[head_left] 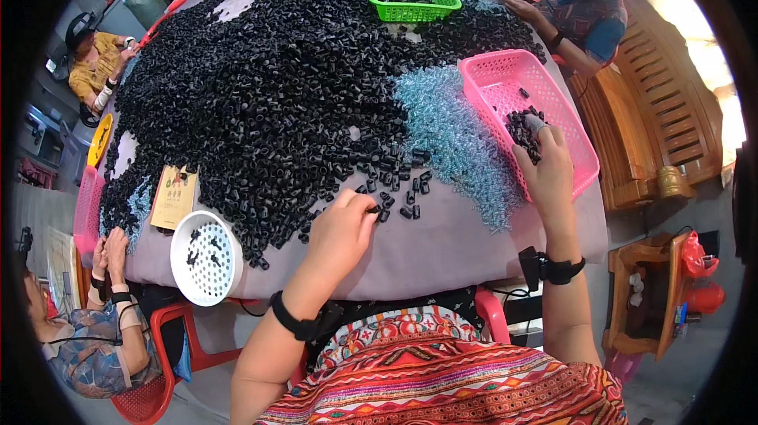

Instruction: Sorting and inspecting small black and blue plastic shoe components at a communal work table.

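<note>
My left hand [341, 235] is at the near edge of a large heap of small black tubular pieces [268, 70]. Its thumb and fingers are pinched on one small black piece [373, 209]. Several loose black pieces [410, 212] lie just beyond it. My right hand [550, 171] reaches over the near side of a pink perforated basket [580, 137]. Its thumb and forefinger are apart at a small pile of black pieces [521, 123] inside. A grey covering [535, 123] shows at a fingertip; the other fingers are partly hidden.
Small clear bluish pieces [450, 133] spread beside the pink basket. A green basket [410, 11] with black pieces stands far back. Near left are a white perforated bowl [207, 259] and a yellow booklet [174, 198]. Other people work around the table; a wooden bench [655, 93] stands at right.
</note>
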Tool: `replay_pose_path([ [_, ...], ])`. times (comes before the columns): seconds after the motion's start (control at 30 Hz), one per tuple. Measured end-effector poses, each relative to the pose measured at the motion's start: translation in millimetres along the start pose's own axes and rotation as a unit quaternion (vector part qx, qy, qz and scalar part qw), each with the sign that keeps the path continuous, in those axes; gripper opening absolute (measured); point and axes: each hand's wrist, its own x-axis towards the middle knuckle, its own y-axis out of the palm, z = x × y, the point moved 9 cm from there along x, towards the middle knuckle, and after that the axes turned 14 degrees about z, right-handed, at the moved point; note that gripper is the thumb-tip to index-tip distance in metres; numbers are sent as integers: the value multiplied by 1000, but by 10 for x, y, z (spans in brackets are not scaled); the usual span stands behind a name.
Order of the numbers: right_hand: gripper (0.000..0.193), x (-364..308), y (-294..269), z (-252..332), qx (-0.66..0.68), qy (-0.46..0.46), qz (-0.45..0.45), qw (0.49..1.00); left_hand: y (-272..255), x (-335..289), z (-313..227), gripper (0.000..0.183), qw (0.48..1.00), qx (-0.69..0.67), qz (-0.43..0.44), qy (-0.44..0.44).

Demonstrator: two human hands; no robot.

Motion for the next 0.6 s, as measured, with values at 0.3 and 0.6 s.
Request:
replay_pose_path([
  [0.3, 42, -396, 64, 979, 151, -262, 8, 953, -916, -1037, -522, 19, 845, -455, -190, 207],
  [0.6, 89, -1359, -1593, 1601, 260, -652, -55, 710, -1015, -1467, -683, 17, 827, -480, -171, 236],
])
